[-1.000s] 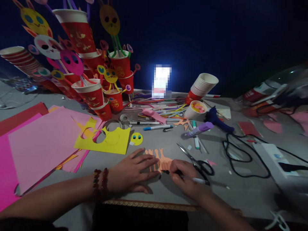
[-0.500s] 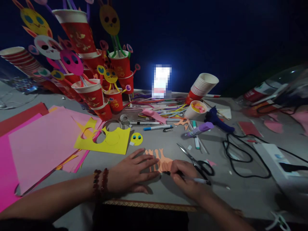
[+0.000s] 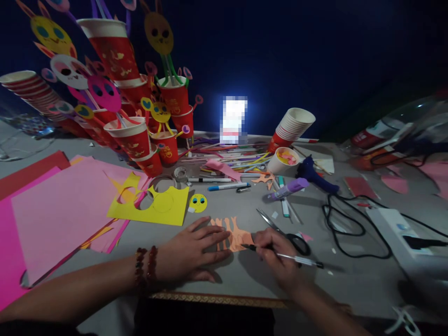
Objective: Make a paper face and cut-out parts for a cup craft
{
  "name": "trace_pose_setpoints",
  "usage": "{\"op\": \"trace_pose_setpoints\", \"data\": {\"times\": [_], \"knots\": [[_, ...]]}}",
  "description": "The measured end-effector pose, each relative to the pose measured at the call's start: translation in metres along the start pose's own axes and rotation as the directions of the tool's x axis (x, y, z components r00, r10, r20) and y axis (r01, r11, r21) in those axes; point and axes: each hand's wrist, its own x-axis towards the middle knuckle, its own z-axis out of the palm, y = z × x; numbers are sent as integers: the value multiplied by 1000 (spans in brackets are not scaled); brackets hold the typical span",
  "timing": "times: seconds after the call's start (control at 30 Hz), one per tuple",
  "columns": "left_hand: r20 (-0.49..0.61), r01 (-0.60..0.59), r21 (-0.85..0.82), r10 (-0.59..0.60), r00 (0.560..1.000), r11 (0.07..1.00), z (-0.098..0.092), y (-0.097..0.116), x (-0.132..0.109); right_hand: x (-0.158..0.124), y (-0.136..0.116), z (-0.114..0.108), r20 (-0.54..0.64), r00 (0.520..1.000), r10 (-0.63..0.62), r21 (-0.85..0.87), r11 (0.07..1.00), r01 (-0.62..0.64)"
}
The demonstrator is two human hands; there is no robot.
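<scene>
My left hand (image 3: 196,247) lies flat with its fingers apart on an orange paper piece (image 3: 239,233) cut with jagged edges. Curved pen lines show on the paper's right part. In my right hand (image 3: 276,254) a pen (image 3: 297,259) with a clear barrel is pinched, its dark tip over the right part of the orange paper. Whether the tip touches the paper I cannot tell. Just beyond my right hand lie scissors (image 3: 299,243) with black handles. A yellow paper face (image 3: 198,203) with blue eyes rests beyond my left fingers.
Yellow paper with cut holes (image 3: 175,210) and pink sheets (image 3: 59,200) lie at left. Decorated red cups (image 3: 115,51) stand behind them. A purple glue stick (image 3: 289,189), a cup of scraps (image 3: 275,163), a blue glue gun (image 3: 318,175) and a black cord (image 3: 367,256) are at right.
My right hand has lifted slightly and shifted right with the pen, showing more of the orange paper and its drawn lines. My left hand stays in place.
</scene>
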Motion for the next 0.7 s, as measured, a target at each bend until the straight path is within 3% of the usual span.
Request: {"op": "trace_pose_setpoints", "data": {"times": [0.2, 0.43, 0.53, 0.7], "knots": [[-30, -3, 10, 3, 1000, 1000, 2, -1, 0, -1, 1, 1, -213, 973, 91, -65, 992, -108], [-43, -13, 21, 13, 999, 1000, -1, -1, -1, 2, 1, -1, -275, 959, -72, -215, 977, 12], [-70, -12, 19, 14, 997, 1000, -2, 0, -1, 7, -2, -3, -241, 961, -139, -281, 957, 68], [-94, -20, 24, 22, 995, 1000, -4, 1, -1, 17, -13, -18, -14, 984, -177, -506, 850, 146]]}}
